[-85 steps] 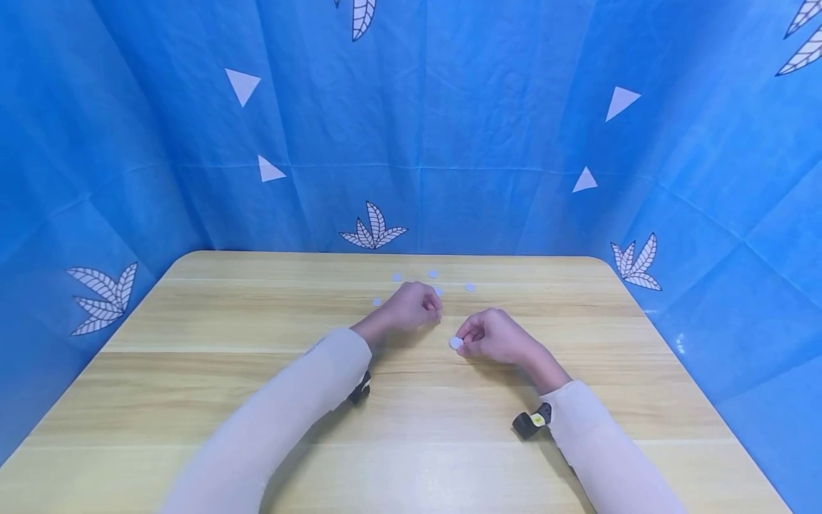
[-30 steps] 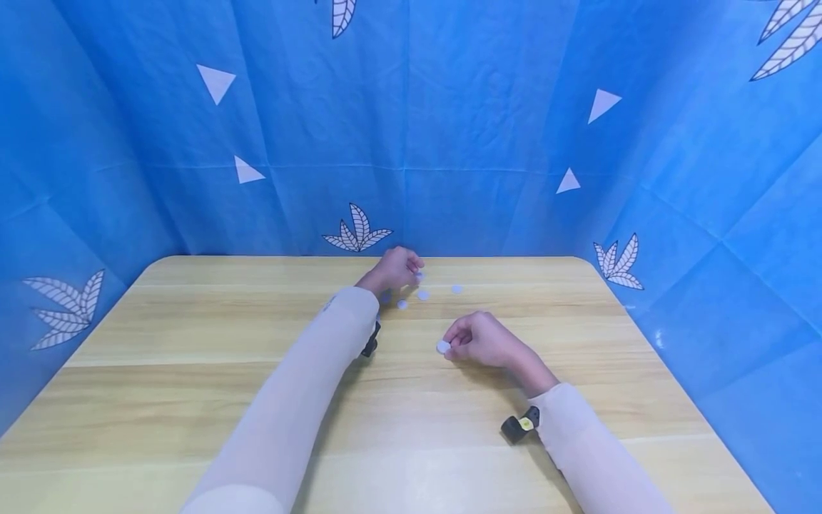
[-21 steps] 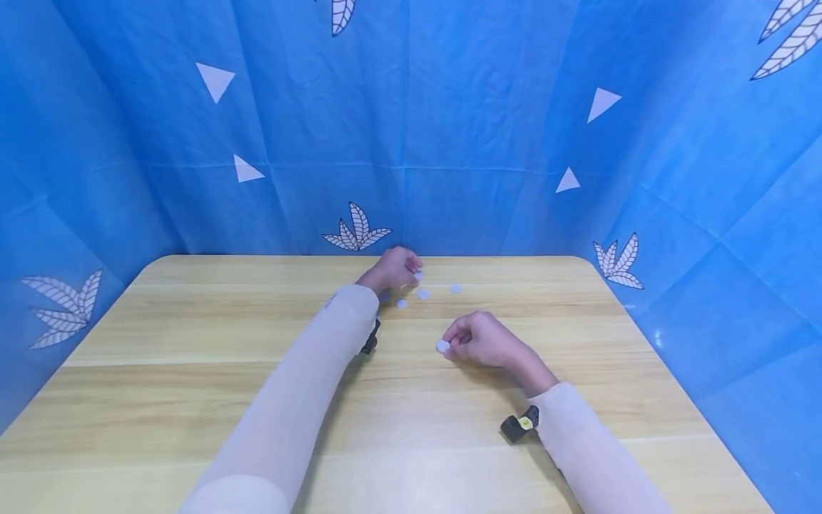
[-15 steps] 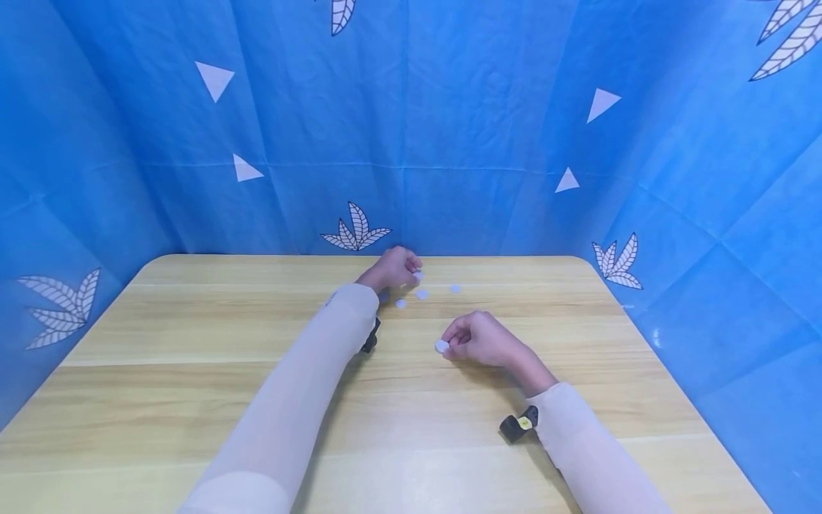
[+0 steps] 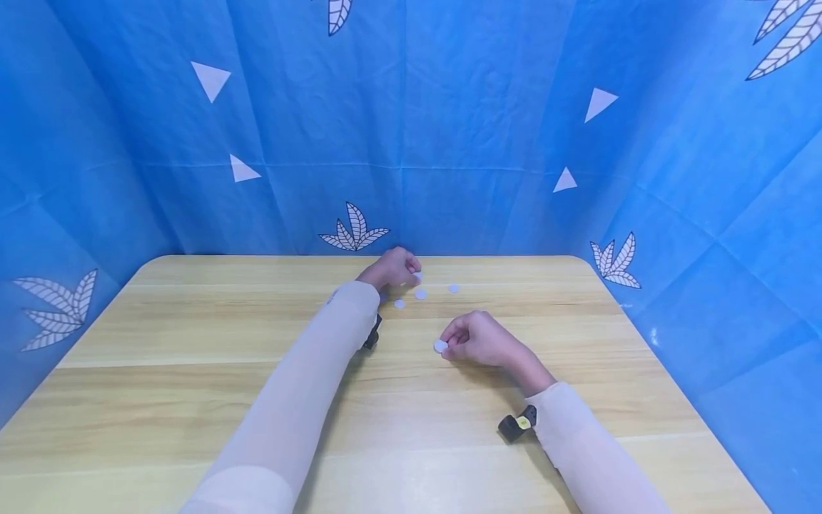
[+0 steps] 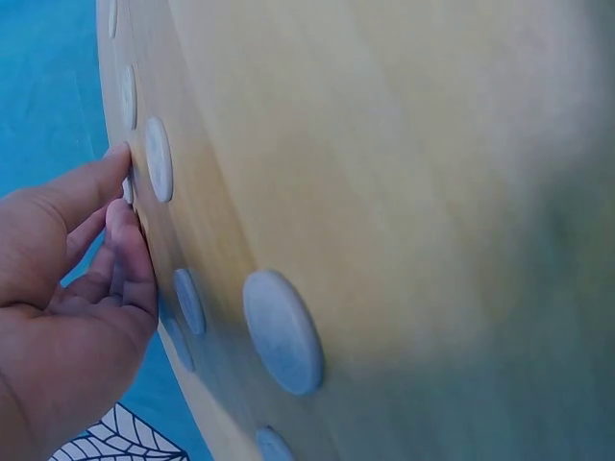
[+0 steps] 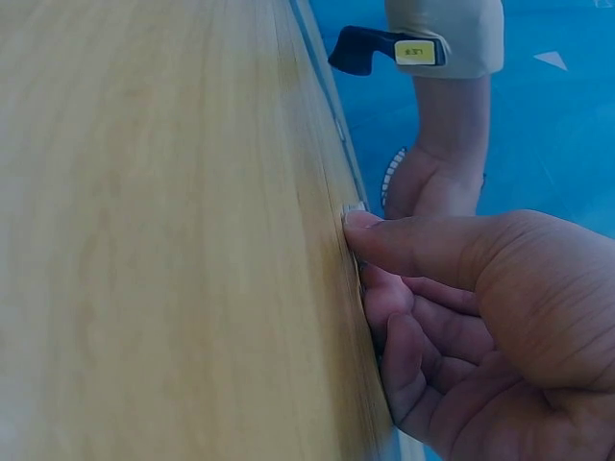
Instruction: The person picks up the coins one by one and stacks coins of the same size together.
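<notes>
Near the far edge of the table, my left hand (image 5: 398, 267) pinches a small white disc (image 5: 418, 276) by its rim. In the left wrist view that disc (image 6: 128, 188) is partly hidden between thumb and fingertips. Lower and to the right, my right hand (image 5: 481, 338) pinches another white disc (image 5: 439, 346) between thumb and finger, low over the wood. Only a sliver of this disc (image 7: 355, 206) shows past the thumb in the right wrist view.
Several more flat white discs lie around the left hand, among them a near disc (image 5: 399, 304), a middle disc (image 5: 420, 294) and a right-hand disc (image 5: 454, 288). The wooden table (image 5: 193, 400) ends at a blue curtain (image 5: 475, 128) behind.
Since the oldest frame, my left hand has moved away from me to the far discs and taken one by the rim. The right hand keeps its disc almost in place. The view has shifted slightly.
</notes>
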Available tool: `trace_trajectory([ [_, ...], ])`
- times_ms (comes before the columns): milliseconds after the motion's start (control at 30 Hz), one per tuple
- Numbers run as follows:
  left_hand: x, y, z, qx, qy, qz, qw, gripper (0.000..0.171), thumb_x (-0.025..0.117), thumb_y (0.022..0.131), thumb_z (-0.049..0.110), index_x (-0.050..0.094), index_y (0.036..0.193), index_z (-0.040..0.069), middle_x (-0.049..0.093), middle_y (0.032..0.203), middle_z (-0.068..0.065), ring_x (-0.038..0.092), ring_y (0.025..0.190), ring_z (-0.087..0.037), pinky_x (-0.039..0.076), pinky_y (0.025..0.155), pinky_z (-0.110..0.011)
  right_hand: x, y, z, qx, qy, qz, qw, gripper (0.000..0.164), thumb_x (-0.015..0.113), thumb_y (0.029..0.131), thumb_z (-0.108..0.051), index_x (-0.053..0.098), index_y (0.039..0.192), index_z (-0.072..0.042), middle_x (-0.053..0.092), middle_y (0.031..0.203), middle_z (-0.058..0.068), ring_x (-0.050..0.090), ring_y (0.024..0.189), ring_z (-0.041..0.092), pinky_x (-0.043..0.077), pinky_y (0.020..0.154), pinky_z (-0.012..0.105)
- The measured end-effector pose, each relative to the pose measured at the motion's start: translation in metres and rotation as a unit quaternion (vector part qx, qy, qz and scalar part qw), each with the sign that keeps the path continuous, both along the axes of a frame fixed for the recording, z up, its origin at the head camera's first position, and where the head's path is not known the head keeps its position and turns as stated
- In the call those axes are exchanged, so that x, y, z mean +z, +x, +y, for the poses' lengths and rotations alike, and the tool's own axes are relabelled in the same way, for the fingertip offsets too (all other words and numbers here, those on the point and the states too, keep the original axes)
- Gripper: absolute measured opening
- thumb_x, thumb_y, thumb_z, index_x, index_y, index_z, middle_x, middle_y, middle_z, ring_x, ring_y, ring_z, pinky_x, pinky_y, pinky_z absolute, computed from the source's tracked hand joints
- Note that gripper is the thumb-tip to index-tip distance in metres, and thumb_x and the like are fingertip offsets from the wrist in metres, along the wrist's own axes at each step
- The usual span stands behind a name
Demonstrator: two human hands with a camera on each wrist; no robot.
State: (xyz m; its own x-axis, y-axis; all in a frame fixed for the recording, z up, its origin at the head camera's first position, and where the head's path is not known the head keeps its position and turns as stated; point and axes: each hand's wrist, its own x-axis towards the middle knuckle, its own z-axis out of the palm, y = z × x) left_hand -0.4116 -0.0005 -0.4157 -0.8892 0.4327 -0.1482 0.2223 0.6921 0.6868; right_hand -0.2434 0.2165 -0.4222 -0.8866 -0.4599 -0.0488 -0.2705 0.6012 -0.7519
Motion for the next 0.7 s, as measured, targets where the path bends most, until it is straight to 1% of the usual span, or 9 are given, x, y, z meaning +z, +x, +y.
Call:
trace_trajectory([
  [200,0.0011,-0.0013,-0.001,-0.006,-0.008,0.007,0.9999,0.025,0.077,0.092,0.014,0.074,0.116,0.005,0.068,0.114,-0.008,0.059,0.105,-0.022,0.05,0.096,-0.034,-0.0001,-0.0009,-0.0004,-0.001,0.004,0.002,1.0,0.014,0.083,0.084,-0.008,0.077,0.096,-0.007,0.071,0.08,-0.003,0.065,0.076,0.013,0.055,0.071,0.03],
  [400,0.004,-0.0004,-0.0009,-0.013,-0.018,0.005,0.9997,0.025,0.076,0.092,0.014,0.073,0.116,0.006,0.068,0.113,-0.007,0.058,0.101,-0.021,0.05,0.093,-0.032,-0.0005,-0.0011,-0.0004,-0.001,0.005,-0.001,1.0,0.013,0.083,0.084,-0.008,0.077,0.096,-0.008,0.071,0.08,-0.003,0.065,0.076,0.014,0.055,0.071,0.031],
  [600,0.0051,-0.0011,0.0,-0.01,-0.027,-0.009,0.9995,0.022,0.076,0.093,0.015,0.072,0.113,0.006,0.065,0.108,-0.006,0.054,0.097,-0.02,0.048,0.087,-0.03,-0.0006,-0.0012,0.0003,0.0,0.005,0.003,1.0,0.014,0.083,0.084,-0.008,0.077,0.096,-0.007,0.072,0.081,-0.003,0.065,0.076,0.013,0.054,0.071,0.029],
  [700,0.0073,-0.0022,0.0012,-0.006,-0.047,-0.028,0.9985,0.023,0.076,0.094,0.019,0.071,0.113,0.007,0.063,0.107,-0.005,0.053,0.096,-0.021,0.047,0.085,-0.031,-0.0006,-0.0007,0.0003,0.002,0.002,0.007,1.0,0.014,0.084,0.084,-0.008,0.077,0.096,-0.006,0.072,0.081,-0.002,0.065,0.076,0.013,0.055,0.072,0.03],
])
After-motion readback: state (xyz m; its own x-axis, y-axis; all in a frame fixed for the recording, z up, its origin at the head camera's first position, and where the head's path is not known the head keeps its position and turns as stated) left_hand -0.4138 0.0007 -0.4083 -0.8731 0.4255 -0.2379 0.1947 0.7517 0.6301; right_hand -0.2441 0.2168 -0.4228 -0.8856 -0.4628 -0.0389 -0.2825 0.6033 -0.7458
